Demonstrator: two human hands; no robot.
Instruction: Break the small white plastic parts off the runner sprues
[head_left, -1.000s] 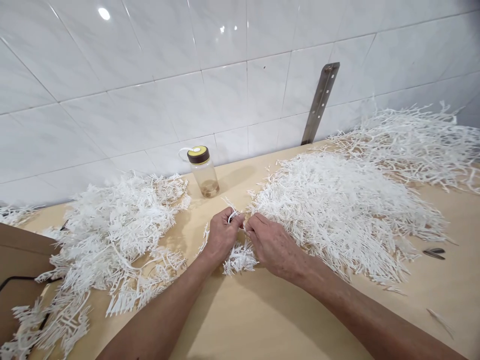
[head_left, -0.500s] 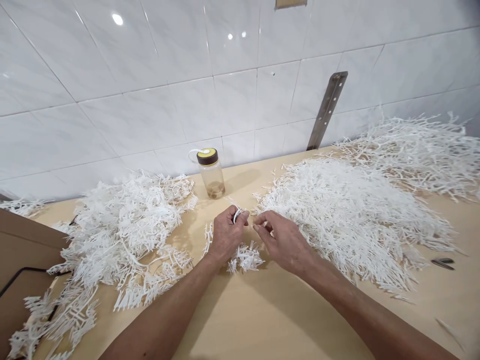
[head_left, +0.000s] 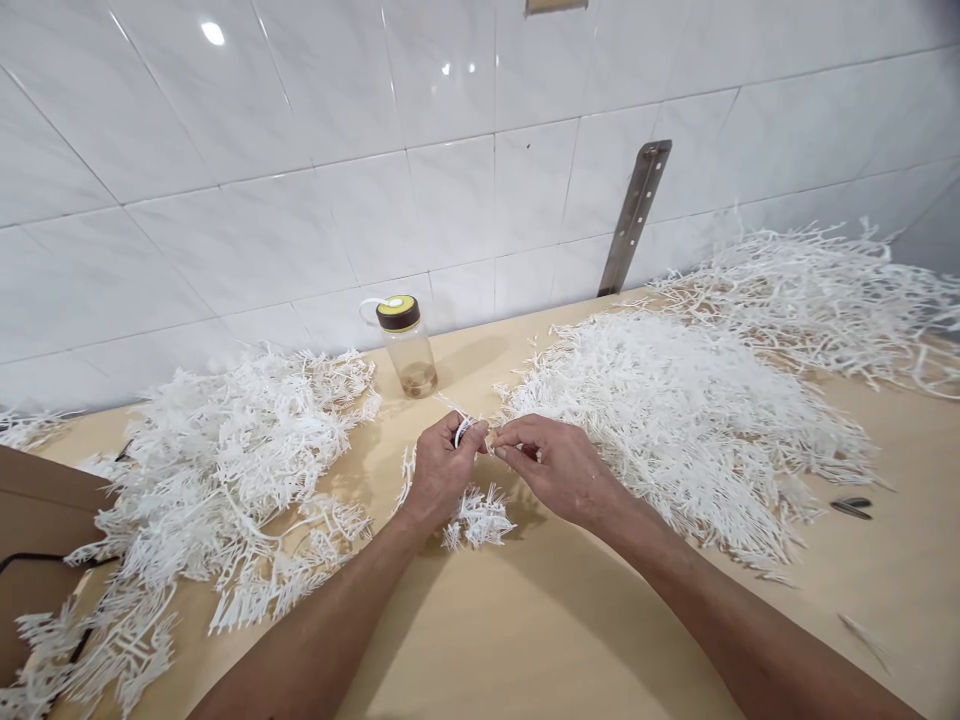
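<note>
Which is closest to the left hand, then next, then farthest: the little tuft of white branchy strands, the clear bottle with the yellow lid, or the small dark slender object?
In the head view:
1. Little white tuft: just beside the left hand, on its right.
2. Clear bottle: beyond the hand, farther back.
3. Small dark slender object: far over to the right.

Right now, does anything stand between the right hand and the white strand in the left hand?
Nothing visible does: the right hand is close beside the left hand holding the white strand; actual contact is unclear.
</note>
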